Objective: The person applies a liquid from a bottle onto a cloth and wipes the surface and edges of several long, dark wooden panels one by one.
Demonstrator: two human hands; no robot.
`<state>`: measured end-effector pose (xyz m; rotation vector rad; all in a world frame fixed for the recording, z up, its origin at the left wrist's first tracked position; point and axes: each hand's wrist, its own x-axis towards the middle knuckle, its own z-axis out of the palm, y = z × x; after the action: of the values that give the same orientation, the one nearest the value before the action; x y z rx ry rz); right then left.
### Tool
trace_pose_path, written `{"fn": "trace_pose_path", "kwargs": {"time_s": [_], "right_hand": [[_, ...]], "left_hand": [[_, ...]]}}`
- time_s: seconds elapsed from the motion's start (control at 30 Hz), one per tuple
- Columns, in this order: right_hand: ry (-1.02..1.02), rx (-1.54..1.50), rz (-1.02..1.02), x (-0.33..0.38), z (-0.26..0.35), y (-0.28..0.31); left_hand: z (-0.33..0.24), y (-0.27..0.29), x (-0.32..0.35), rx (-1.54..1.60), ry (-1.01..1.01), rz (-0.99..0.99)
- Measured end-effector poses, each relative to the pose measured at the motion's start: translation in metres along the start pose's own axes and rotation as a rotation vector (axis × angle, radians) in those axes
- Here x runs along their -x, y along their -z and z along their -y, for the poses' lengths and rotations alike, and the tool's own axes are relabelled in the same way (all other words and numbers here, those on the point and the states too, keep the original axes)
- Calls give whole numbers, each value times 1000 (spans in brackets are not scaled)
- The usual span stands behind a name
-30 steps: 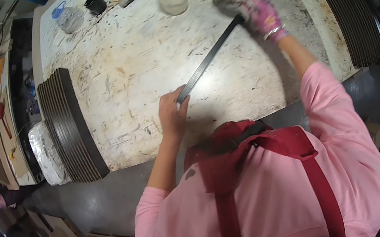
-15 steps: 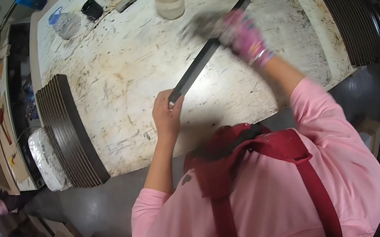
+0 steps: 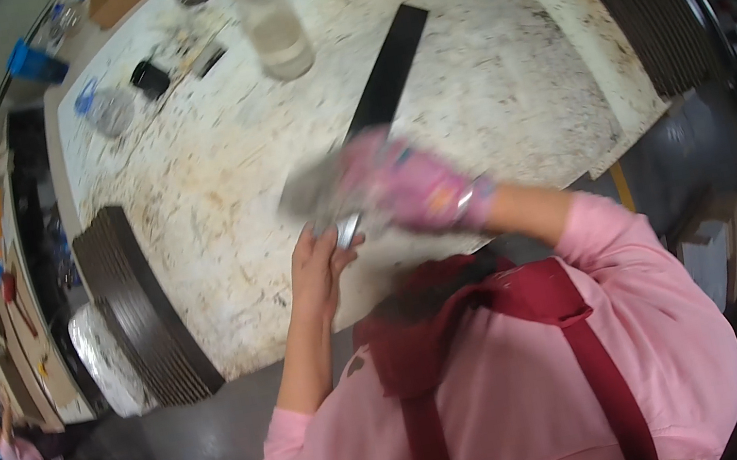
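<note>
A big, marked-up white table [image 3: 212,179] fills much of my far-off view, w/ a stack of dark strips [image 3: 144,299] at its L edge, a 2nd stack [image 3: 645,9] at its R edge, & a long dark bar [image 3: 385,71] slanting over the middle, a clear bottle [image 3: 275,35] to its L. The R hand [image 3: 390,182], in a pink glove [image 3: 431,194], is over part of the bar, but it's a blur, so I can't tell if it's spread or tight. The bare L hand [image 3: 313,261] pinches the bar's near end.
</note>
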<state>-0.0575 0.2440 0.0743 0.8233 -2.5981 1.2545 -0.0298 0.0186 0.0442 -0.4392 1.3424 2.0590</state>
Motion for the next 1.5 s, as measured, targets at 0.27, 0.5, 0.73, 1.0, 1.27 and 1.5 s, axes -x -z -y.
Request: {"fn": "trace_pose_path", "kwargs": {"time_s": [0.27, 0.5, 0.73, 1.0, 1.27, 1.5], "right_hand": [[99, 472, -340, -14, -118, 82], [-647, 500, -206, 3, -200, 127], [-419, 508, -470, 23, -93, 129], [-1052, -1484, -423, 65, 2, -15], [-784, -1731, -559, 32, 12, -11], [-645, -1319, -547, 8, 36, 15]], "left_hand": [[6, 15, 63, -58, 12, -44], [1, 42, 78, -10, 41, -144], [8, 44, 82, -381, -149, -230], [0, 24, 98, -1444, -898, -13], [-16, 27, 104, -1526, -814, 92], [-45, 12, 65, -1183, -772, 16]]}}
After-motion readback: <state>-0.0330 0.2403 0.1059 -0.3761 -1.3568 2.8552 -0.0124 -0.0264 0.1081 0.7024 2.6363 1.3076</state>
